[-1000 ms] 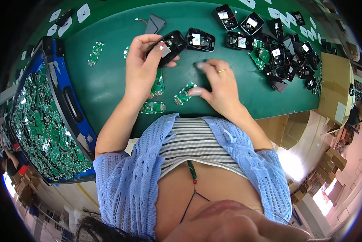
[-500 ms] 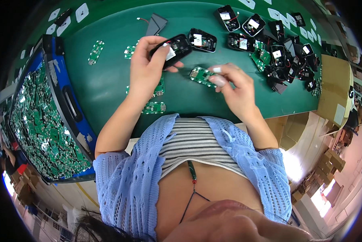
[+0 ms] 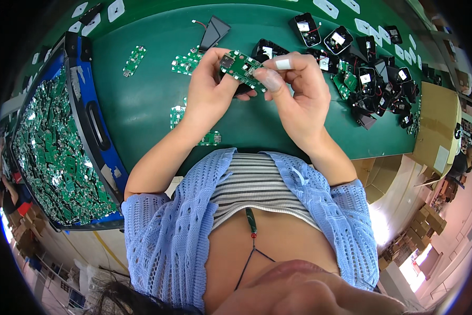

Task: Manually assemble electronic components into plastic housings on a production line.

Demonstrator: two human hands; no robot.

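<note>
My right hand (image 3: pixel 304 100) pinches a green circuit board (image 3: pixel 240 66) between thumb and forefinger; the thumb tip has a translucent cover and the forefinger a white band. Behind the board, my left hand (image 3: pixel 209 93) is closed around a black plastic housing (image 3: pixel 243 90), mostly hidden by the board and fingers. The board overlaps the housing; I cannot tell whether it touches it. Just beyond my hands lies another open black housing (image 3: pixel 265 48) with a white label. Loose circuit boards (image 3: pixel 183 64) lie past my left hand.
A blue-framed bin (image 3: pixel 96 123) full of circuit boards stands at the left. Several black housings (image 3: pixel 338 40) and loose parts are heaped at the right of the green table (image 3: pixel 146 105). A dark wedge-shaped piece (image 3: pixel 214 32) with a wire lies at the back. A cardboard box (image 3: pixel 436 123) stands far right.
My right hand has brought the circuit board left and up, over the housing in my left hand. My left hand has shifted slightly right, and the housing is now largely covered.
</note>
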